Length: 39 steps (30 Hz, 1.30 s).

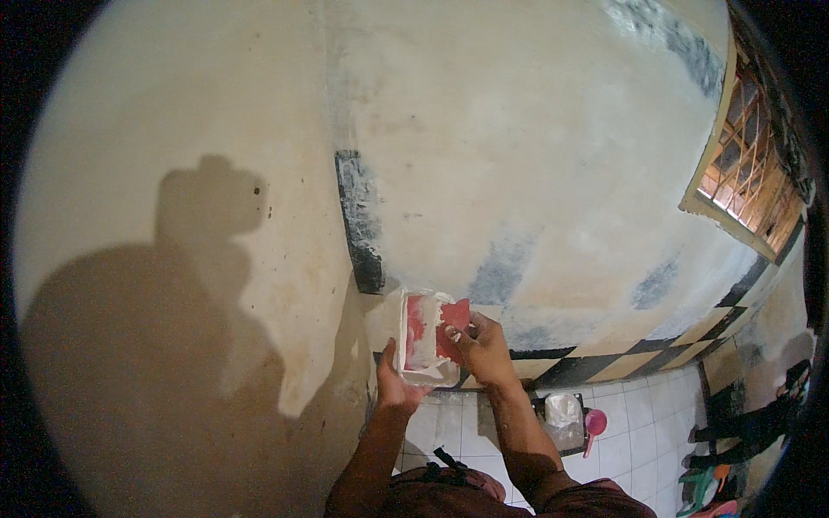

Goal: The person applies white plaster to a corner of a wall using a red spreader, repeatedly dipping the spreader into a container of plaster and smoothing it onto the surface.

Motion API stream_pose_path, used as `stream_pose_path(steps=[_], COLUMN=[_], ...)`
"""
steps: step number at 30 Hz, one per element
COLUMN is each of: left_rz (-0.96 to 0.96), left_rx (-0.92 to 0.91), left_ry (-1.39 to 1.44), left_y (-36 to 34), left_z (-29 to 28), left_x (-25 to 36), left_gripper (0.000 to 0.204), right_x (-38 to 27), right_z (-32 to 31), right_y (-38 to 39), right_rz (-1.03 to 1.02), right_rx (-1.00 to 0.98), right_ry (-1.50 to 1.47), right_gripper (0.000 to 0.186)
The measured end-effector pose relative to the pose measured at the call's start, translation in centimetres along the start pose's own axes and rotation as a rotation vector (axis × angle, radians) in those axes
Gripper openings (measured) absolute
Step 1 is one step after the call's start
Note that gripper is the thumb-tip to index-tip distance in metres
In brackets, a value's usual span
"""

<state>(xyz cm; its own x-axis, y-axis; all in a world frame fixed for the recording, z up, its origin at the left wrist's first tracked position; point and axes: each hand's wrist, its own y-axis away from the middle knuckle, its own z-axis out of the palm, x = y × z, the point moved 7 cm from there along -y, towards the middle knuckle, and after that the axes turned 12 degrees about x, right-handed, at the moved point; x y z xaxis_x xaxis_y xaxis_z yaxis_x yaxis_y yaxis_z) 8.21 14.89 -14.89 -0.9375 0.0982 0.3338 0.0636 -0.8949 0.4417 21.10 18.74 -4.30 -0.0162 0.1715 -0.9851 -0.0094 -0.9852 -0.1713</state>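
Observation:
My left hand (pixel 397 386) is closed round the lower left side of a shallow clear plastic container (pixel 430 377). White paste is smeared over its inside, and a red patch (pixel 414 324) shows in the paste. A flat red spreader (pixel 456 312) is pinched in my right hand (pixel 486 351), over the container's right side. Paste clings to the spreader's left edge. Part of the spreader is hidden behind my fingers.
Before me stands a wall (pixel 535 155) with pale coating over dark patches, above a black-and-beige checkered band (pixel 604 367). A grilled window (pixel 751 160) is at right. On the tiled floor are a black tray (pixel 572 451) with a white bag (pixel 563 409), and a pink dipper (pixel 596 421).

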Motion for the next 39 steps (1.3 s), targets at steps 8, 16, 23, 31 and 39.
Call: stream_pose_path(steps=[8, 16, 23, 31, 39], left_rz=[0.036, 0.01, -0.04, -0.041, -0.002], left_rx=[-0.041, -0.069, -0.136, -0.067, -0.033], left_ry=[-0.021, -0.031, -0.056, -0.052, -0.113], left_y=[1.0, 0.4, 1.0, 1.0, 0.7], left_z=[1.0, -1.0, -0.5, 0.1, -0.1], left_x=[1.3, 1.5, 1.2, 0.4, -0.1], left_gripper=[0.044, 0.053, 0.063, 0.061, 0.062], right_x=[0.7, 0.5, -0.3, 0.2, 1.6], right_z=[1.5, 2.4, -0.2, -0.9, -0.2], right_y=[0.2, -0.3, -0.1, 0.2, -0.2], right_rz=[0.055, 0.003, 0.162, 0.149, -0.152], right_rx=[-0.142, -0.087, 0.089, 0.037, -0.098], right_ry=[0.129, 0.171, -0.172, -0.053, 0.209], right_gripper=[0.025, 0.021, 0.02, 0.022, 0.026])
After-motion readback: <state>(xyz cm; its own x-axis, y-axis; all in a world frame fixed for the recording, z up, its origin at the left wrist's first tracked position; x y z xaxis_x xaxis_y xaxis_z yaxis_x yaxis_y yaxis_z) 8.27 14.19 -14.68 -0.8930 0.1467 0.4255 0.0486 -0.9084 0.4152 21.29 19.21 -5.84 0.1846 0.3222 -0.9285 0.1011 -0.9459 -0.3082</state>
